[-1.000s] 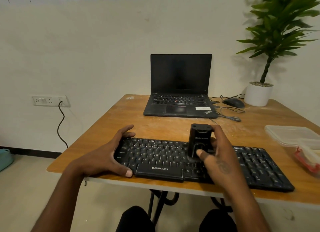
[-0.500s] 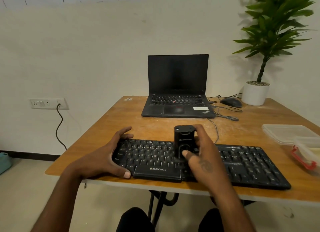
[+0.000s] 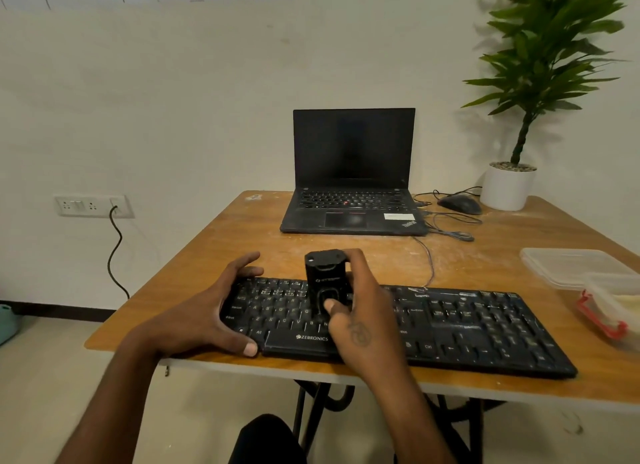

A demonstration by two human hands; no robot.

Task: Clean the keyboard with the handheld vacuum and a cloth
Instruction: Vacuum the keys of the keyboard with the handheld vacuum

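A long black keyboard (image 3: 467, 321) lies along the near edge of the wooden table (image 3: 214, 252). My left hand (image 3: 211, 311) grips the keyboard's left end, fingers over its far edge and thumb on its near edge. My right hand (image 3: 360, 307) holds a small black handheld vacuum (image 3: 323, 276) upright on the keys left of the keyboard's middle, with the thumb on the vacuum's front. No cloth is in view.
A black laptop (image 3: 353, 186) stands open at the back of the table. A mouse (image 3: 459, 203) with loose cables and a potted plant (image 3: 507, 186) sit at the back right. Clear plastic containers (image 3: 575, 266), one with a red clip, lie at the right edge.
My right hand has slid the vacuum leftwards along the keys, from the middle of the keyboard towards the left hand. The left hand has stayed on the keyboard's left end.
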